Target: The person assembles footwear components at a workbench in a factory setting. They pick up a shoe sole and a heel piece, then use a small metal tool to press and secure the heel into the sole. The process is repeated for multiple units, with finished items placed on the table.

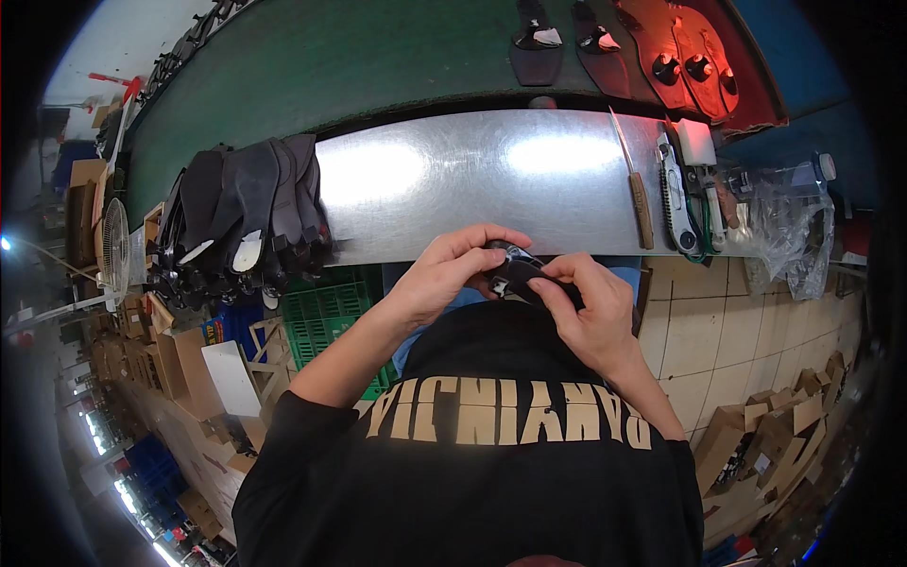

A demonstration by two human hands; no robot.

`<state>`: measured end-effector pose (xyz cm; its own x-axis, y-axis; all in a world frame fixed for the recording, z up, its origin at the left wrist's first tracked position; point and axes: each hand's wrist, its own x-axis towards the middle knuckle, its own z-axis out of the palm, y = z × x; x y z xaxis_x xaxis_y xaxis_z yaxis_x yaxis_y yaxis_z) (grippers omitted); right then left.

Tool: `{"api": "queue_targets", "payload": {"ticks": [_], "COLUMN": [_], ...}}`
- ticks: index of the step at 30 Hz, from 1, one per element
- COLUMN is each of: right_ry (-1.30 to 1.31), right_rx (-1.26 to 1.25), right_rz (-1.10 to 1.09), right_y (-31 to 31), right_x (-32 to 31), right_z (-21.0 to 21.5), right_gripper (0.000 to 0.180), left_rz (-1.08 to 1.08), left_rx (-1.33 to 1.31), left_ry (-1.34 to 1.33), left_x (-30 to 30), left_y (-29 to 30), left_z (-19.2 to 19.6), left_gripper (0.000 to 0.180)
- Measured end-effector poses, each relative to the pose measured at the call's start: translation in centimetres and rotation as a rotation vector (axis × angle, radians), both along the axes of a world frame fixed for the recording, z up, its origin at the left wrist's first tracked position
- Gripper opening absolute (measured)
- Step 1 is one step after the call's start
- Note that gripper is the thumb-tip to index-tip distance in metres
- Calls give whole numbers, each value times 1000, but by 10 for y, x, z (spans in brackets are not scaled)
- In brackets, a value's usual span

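Observation:
My left hand [455,269] and my right hand [597,314] are both closed on one dark shoe part [515,269] in front of my body, at the near edge of the metal worktable [425,222]. It is black, glossy on top, with a small pale patch at its lower left. Left fingers and thumb pinch its upper end; right thumb and fingers grip its right side. My fingers cover much of it, and its exact shape is hard to tell. On the table's left lies a pile of dark shoe soles [248,189], some with white patches.
A wooden-handled pointed tool [641,203], a utility knife [675,194] and a clear plastic bag [794,231] lie at right. Beyond runs a green belt [312,61] with sandal soles [666,57] under red light. A green crate [326,317] stands below left; cardboard boxes [770,439] lower right.

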<state>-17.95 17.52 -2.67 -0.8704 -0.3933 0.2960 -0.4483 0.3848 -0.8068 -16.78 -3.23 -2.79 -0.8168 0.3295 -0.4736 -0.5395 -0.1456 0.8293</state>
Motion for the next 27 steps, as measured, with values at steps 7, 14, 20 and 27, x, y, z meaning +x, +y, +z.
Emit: {"api": "queue_targets", "payload": {"ticks": [7,14,20,27], "right_ry": [-33,-58,-248,-547], "right_rx": [6,-2,-53,-195], "right_rz": [-1,10,-34,63], "right_y": [-3,-3,-4,1], "right_x": [2,3,10,7], "right_z": [-4,-7,-9,-20], "right_gripper": [16,15,13,12], "left_rz": [54,-3,-50,-68], "left_rx": [84,12,-101,-143], "left_ry": [-80,-56,37,53], "left_x": [3,7,11,14], "left_y": [6,10,11,11], "left_z": [-4,-8,-11,-9], "left_gripper": [33,29,24,18]}}
